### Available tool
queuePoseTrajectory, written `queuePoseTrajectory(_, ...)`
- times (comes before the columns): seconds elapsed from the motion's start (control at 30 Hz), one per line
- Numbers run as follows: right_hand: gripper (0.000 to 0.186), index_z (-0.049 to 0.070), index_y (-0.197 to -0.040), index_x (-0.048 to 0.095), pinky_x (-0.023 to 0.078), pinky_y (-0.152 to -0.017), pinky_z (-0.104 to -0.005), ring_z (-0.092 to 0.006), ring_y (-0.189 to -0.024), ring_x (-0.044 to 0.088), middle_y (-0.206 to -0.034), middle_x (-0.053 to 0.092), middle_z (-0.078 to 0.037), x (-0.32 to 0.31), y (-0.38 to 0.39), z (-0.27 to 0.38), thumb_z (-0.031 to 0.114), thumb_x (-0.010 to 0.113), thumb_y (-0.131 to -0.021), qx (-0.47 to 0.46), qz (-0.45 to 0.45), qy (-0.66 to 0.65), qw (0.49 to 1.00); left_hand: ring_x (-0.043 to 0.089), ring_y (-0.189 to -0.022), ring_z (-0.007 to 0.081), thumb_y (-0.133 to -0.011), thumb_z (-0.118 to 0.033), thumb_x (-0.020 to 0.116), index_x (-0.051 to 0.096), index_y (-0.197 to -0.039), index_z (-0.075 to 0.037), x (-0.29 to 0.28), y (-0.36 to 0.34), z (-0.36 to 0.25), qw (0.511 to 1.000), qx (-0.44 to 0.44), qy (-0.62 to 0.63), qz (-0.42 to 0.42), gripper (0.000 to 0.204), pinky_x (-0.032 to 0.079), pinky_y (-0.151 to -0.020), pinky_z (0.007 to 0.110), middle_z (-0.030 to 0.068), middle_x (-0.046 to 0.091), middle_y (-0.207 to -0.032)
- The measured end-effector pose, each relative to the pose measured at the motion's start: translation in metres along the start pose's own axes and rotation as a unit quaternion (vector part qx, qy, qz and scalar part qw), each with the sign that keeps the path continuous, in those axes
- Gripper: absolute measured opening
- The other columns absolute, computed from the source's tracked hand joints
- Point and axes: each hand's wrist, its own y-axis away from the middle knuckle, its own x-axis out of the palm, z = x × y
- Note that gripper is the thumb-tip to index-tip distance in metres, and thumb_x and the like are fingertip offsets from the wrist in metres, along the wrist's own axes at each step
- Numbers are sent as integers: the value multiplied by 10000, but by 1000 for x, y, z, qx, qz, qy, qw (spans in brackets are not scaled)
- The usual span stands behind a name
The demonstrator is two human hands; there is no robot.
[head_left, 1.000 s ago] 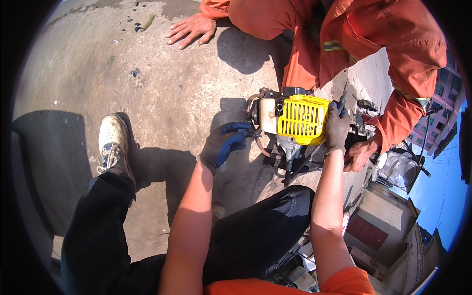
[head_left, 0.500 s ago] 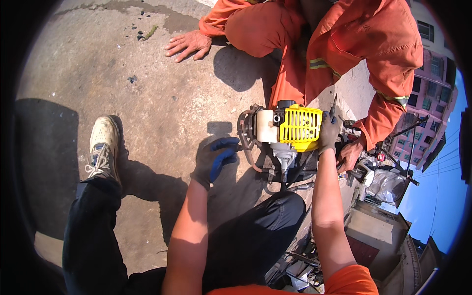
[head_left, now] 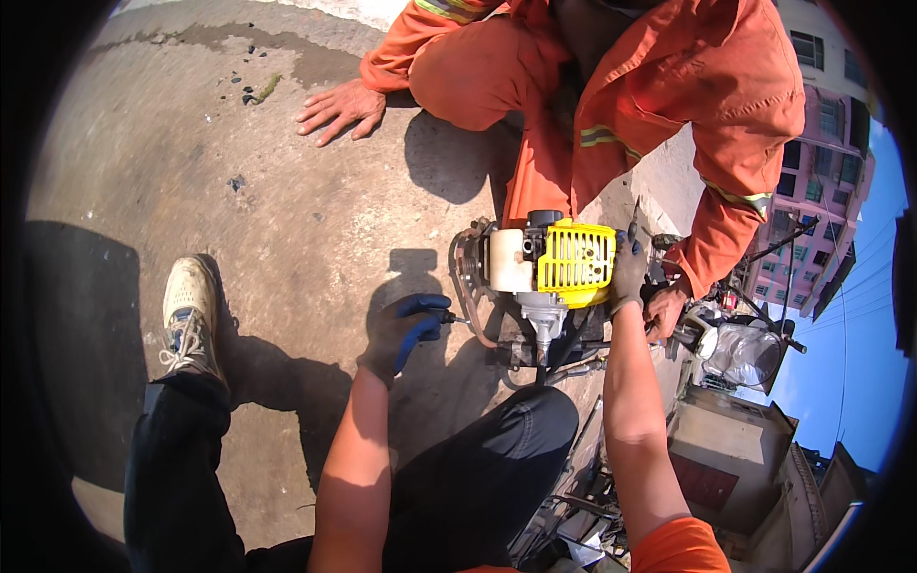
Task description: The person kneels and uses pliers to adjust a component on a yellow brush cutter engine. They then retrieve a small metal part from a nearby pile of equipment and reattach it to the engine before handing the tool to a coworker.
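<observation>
The fingers of my left hand (head_left: 399, 336) pinch a small dark tool (head_left: 453, 317); my right fingers (head_left: 626, 244) are curled on a pointed tool (head_left: 634, 225), beside the yellow engine (head_left: 576, 260) on the concrete (head_left: 287, 220), near a co-worker (head_left: 707, 105) in orange.

The left hand (head_left: 399, 334) hides part of the slim tool (head_left: 454, 318) it grips.

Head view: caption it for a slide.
Left hand holding a slim tool, right hand at a yellow-covered engine on concrete.
</observation>
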Motion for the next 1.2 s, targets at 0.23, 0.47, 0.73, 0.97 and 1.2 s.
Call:
queuePoseTrajectory(0.23, 410, -49, -973, 626, 455, -718, -384, -285, -729, 599, -774, 639, -169, 9, 14, -7, 350, 568, -898, -28, -17, -9, 999, 643, -852, 165, -804, -168, 619, 480, -1380, -146, 63, -51, -27, 928, 19, -372, 20, 593, 509, -766, 286, 121, 668, -1030)
queuePoseTrajectory(0.47, 395, 34, -1091, 629, 423, -893, -453, -388, -1008, 559, -1085, 552, -218, 18, 48, 18, 373, 548, -906, -7, -61, 111, 992, 619, -1073, 287, -776, -187, 593, 470, -1385, -180, 85, -89, -14, 866, 28, -498, 29, 622, 482, -897, 326, 173, 630, -1187)
queuePoseTrajectory(0.73, 382, -6, -1126, 591, 411, -916, -453, -413, -1022, 533, -1103, 528, -238, 35, 89, 52, 303, 564, -903, -43, -42, 134, 989, 517, -611, 82, -815, -36, 576, 493, -1372, -97, 43, -52, -6, 962, -13, -272, 27, 566, 434, -541, 244, 39, 610, -790)
queuePoseTrajectory(0.97, 380, 3, -1152, 572, 403, -924, -466, -431, -1050, 500, -1135, 513, -248, 37, 112, 50, 296, 562, -911, -120, -21, 207, 971, 580, -708, 101, -838, -134, 593, 672, -1059, -57, 5, -27, 4, 958, 49, -276, -63, 246, 478, -638, 260, 52, 667, -880)
queuePoseTrajectory(1.2, 404, -8, -1149, 580, 426, -862, -394, -321, -944, 554, -1025, 558, -198, 20, 110, 42, 335, 549, -939, -134, 32, 212, 968, 637, -852, 175, -809, -155, 592, 674, -1057, -43, -1, 4, -32, 958, 41, -257, -123, 285, 487, -790, 309, 87, 695, -953)
